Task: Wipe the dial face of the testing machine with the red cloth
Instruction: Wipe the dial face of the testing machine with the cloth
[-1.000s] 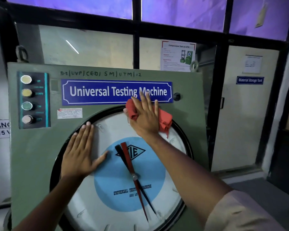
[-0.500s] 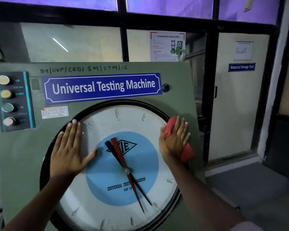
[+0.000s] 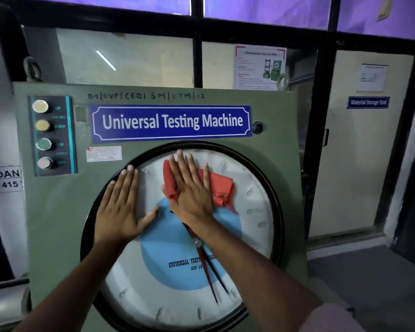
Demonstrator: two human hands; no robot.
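A large round dial face (image 3: pixel 254 236), white with a light blue centre and a black rim, fills the front of the green testing machine (image 3: pixel 55 224). My right hand (image 3: pixel 192 190) lies flat on the upper middle of the dial, fingers spread, pressing the crumpled red cloth (image 3: pixel 222 188) against the glass. The cloth sticks out left and right of the hand. My left hand (image 3: pixel 120 207) rests flat and open on the dial's upper left, fingertips on the black rim. Red and black pointers (image 3: pixel 208 279) run down from the hub, partly hidden by my right wrist.
A blue "Universal Testing Machine" nameplate (image 3: pixel 171 122) sits above the dial. A panel of several push buttons (image 3: pixel 44 135) is at the upper left. A danger sign (image 3: pixel 2 179) hangs left of the machine. A cream door (image 3: pixel 359 149) and grey floor (image 3: pixel 369 283) lie to the right.
My right hand has carried the red cloth from the dial's top to its right edge, then back left to the upper middle. My left hand has stayed planted on the upper left.
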